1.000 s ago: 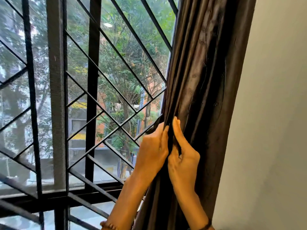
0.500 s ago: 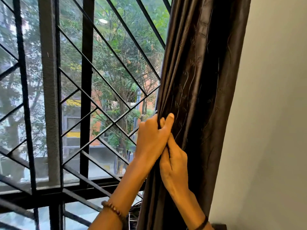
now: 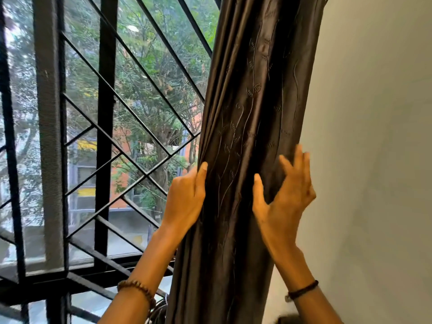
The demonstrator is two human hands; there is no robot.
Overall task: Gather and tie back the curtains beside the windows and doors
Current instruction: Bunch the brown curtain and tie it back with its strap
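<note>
Hanging bunched into one thick column, the dark embroidered curtain (image 3: pixel 252 101) stands between the barred window grille (image 3: pixel 105 113) and the plain wall (image 3: pixel 374 136). The person's left hand (image 3: pixel 185 199) grips the curtain's window-side edge, thumb laid up the front, fingers hidden behind the folds. The right hand (image 3: pixel 284 202) rests on the wall-side edge, thumb on the front, fingers spread wide and blurred, closed round nothing. A beaded bracelet (image 3: pixel 138 288) sits on the left wrist, a dark band (image 3: pixel 302 291) on the right
</note>
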